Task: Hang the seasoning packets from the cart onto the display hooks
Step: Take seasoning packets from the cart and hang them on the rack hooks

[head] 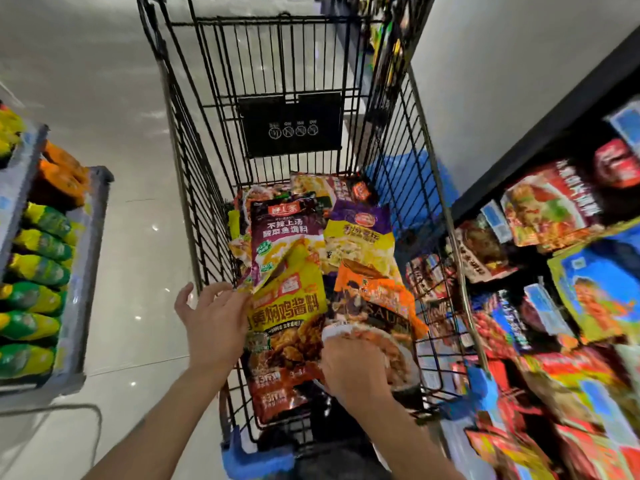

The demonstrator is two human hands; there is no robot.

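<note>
A black wire cart (194, 188) stands in front of me with several seasoning packets piled in its basket. On top lie a purple and yellow packet (287, 237), a yellow and brown packet (287, 327) and an orange and dark packet (374, 299). My left hand (211, 323) is at the left edge of the pile, its fingers pinching the lower corner of the purple and yellow packet. My right hand (353, 365) rests over the near end of the orange and dark packet, its fingers curled down onto it. Hanging packets (550, 209) fill the display at right.
A low shelf (72, 306) with green and yellow bags and orange bags stands on the left. The display rack (519, 133) on the right crowds the cart's right side. Pale tiled floor (138, 271) lies between the cart and the left shelf. The cart's blue handle (256, 459) is nearest me.
</note>
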